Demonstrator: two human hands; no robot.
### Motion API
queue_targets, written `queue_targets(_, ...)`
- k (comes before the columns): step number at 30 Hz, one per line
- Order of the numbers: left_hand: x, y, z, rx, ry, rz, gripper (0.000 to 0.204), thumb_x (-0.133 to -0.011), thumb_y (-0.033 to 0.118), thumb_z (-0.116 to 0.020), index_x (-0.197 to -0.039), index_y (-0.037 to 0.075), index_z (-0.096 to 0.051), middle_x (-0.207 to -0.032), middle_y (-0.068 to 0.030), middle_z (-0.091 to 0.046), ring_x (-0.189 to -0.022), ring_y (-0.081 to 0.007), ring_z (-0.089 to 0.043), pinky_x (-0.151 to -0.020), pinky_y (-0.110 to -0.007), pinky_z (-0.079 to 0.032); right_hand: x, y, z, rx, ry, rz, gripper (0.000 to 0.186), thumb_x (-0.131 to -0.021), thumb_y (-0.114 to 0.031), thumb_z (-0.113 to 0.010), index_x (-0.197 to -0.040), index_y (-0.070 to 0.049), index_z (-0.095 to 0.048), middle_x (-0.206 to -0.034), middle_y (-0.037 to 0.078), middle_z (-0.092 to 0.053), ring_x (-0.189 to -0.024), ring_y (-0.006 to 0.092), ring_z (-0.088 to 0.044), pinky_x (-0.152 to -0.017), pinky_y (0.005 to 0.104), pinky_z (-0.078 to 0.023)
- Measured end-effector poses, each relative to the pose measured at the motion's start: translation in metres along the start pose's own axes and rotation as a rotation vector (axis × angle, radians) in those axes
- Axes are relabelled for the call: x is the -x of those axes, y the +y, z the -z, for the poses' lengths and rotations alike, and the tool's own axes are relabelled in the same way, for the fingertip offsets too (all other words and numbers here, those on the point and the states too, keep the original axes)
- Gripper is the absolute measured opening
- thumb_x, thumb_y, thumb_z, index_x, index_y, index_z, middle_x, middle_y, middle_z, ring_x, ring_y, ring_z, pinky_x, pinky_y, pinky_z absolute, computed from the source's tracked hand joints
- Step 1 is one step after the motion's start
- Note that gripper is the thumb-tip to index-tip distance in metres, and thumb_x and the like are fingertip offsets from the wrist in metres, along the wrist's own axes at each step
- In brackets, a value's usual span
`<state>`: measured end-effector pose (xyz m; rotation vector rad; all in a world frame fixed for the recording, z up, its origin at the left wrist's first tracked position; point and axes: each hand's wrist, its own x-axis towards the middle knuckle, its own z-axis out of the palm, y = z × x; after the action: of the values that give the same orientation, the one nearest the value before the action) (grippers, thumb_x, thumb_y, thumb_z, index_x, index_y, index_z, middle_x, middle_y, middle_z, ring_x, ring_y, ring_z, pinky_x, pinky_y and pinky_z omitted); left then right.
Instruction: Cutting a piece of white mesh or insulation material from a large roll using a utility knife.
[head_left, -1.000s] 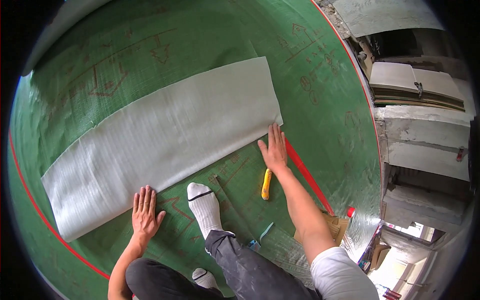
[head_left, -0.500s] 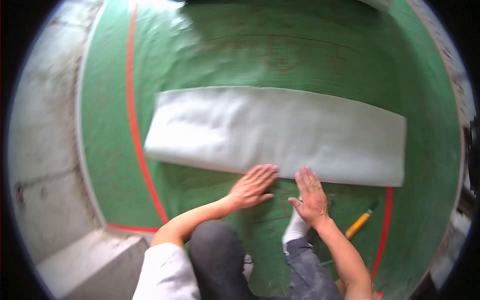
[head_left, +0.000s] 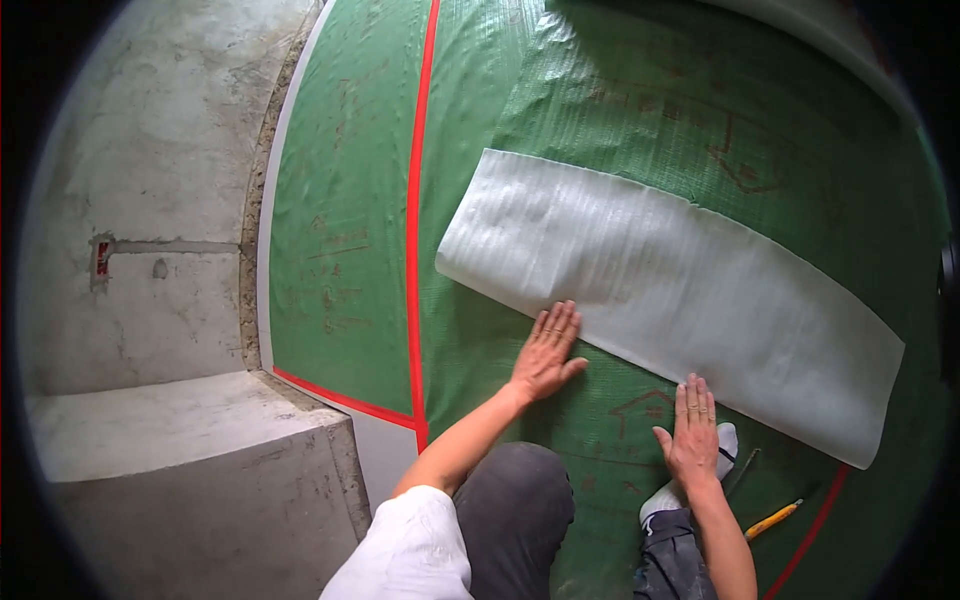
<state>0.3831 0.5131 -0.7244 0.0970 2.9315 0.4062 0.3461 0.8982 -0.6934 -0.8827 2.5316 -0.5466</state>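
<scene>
A folded white foam sheet (head_left: 680,290) lies slantwise across the green floor covering (head_left: 590,400). My left hand (head_left: 547,355) rests flat on the sheet's near folded edge, left of its middle, with the fingers stretched out and the thumb apart. Farther right along the same edge lies my right hand (head_left: 690,430), its fingers straight and its fingertips touching the fold. Neither hand grips anything. Beside my right forearm a yellow utility knife (head_left: 773,520) lies on the covering, and a thin dark stick-like thing (head_left: 743,472) is near it.
Red tape (head_left: 417,200) runs along the covering at left, with more red tape (head_left: 815,535) at lower right. A bare concrete wall (head_left: 150,320) and a concrete ledge (head_left: 200,440) stand at left. My socked foot (head_left: 727,445) is by my right hand.
The view has swung left, so the sheet appears farther right and more slanted. My left hand has slid leftward along the fold, away from my right hand. Both stay flat.
</scene>
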Motion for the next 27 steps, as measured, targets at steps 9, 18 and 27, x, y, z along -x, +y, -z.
queue_targets(9,0.003,-0.141,0.031,-0.129,0.12,0.299,0.101,-0.11,0.053,-0.063,-0.18,-0.003,-0.015,-0.19,-0.0215,-0.009,-0.177,-0.0365,-0.005,-0.144,-0.05,-0.006,-0.001,-0.002,0.008,0.019,-0.031,0.018,0.099,-0.099,-0.04,-0.08,-0.174,0.005,-0.033,-0.187,0.023,-0.022,-0.174,0.038,-0.02,-0.142,0.0522,-0.018)
queue_targets(18,0.014,-0.241,0.052,-0.188,0.147,0.457,0.089,-0.117,0.054,-0.051,-0.18,0.0,-0.018,-0.189,-0.0235,-0.013,-0.176,-0.0375,-0.01,-0.143,-0.053,-0.007,-0.007,-0.006,-0.006,-0.053,0.006,0.056,0.1,-0.098,-0.041,-0.081,-0.175,0.003,-0.034,-0.186,0.025,-0.024,-0.174,0.0396,-0.022,-0.142,0.0524,-0.019)
queue_targets(27,-0.078,0.064,0.064,0.118,-0.182,-0.617,0.077,-0.099,0.017,-0.078,-0.169,0.008,-0.05,-0.179,-0.0174,-0.044,-0.168,-0.0376,-0.037,-0.14,-0.051,-0.028,0.0,0.006,0.001,-0.247,0.261,0.103,0.078,-0.105,-0.038,-0.077,-0.168,-0.003,-0.048,-0.178,0.023,-0.043,-0.165,0.0403,-0.04,-0.137,0.0518,-0.034)
